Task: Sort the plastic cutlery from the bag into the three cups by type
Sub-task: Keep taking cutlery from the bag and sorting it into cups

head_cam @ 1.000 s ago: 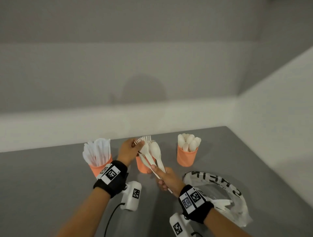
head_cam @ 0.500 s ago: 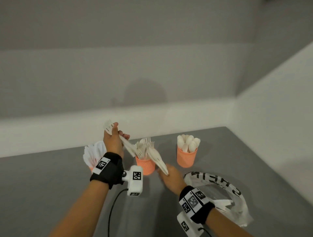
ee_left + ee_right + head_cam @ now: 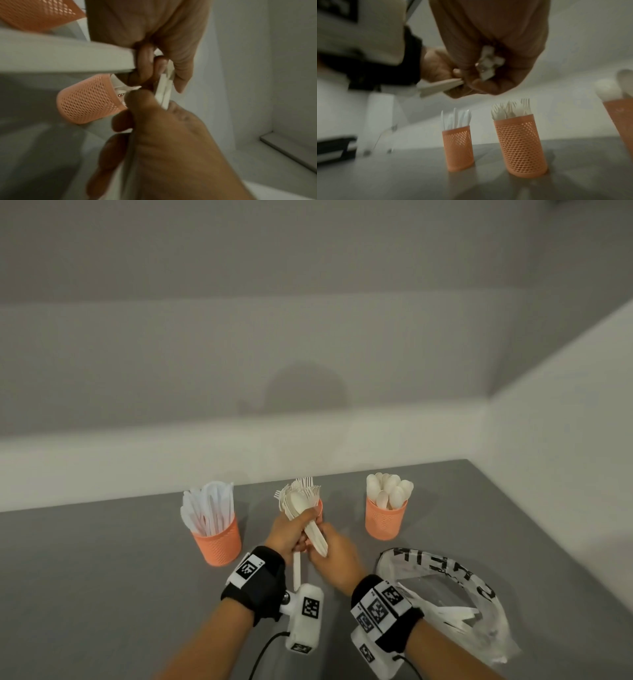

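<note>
Grip: both hands hold one small bundle of white cutlery (image 3: 310,523). The right hand (image 3: 337,558) has its fingers curled round the handle ends, and the left hand (image 3: 286,534) pinches the same stems higher up, thumb against fingers.
Bundle contents: spoon bowls show at the top in the head view; whether anything else is mixed in cannot be told.
Bundle position: just in front of the fork cup (image 3: 521,148), above the grey table (image 3: 102,577), its top overlapping the fork tines in the head view.
Other cups: the knife cup (image 3: 217,539) stands to the left of the fork cup; the spoon cup (image 3: 385,520) stands to its right. All three are upright and well filled.
Bag: the clear bag (image 3: 452,604) lies to the right of the fork cup and nearer the person, with a few white pieces left inside.
Step in hand: probably separating one piece from the bundle to drop it by type.
Doing it well: let the right hand anchor the handles while the left draws out a single stem, then check the head shape before release. Lower it handle first, since the cups are crowded and light enough to tip if knocked.
</note>
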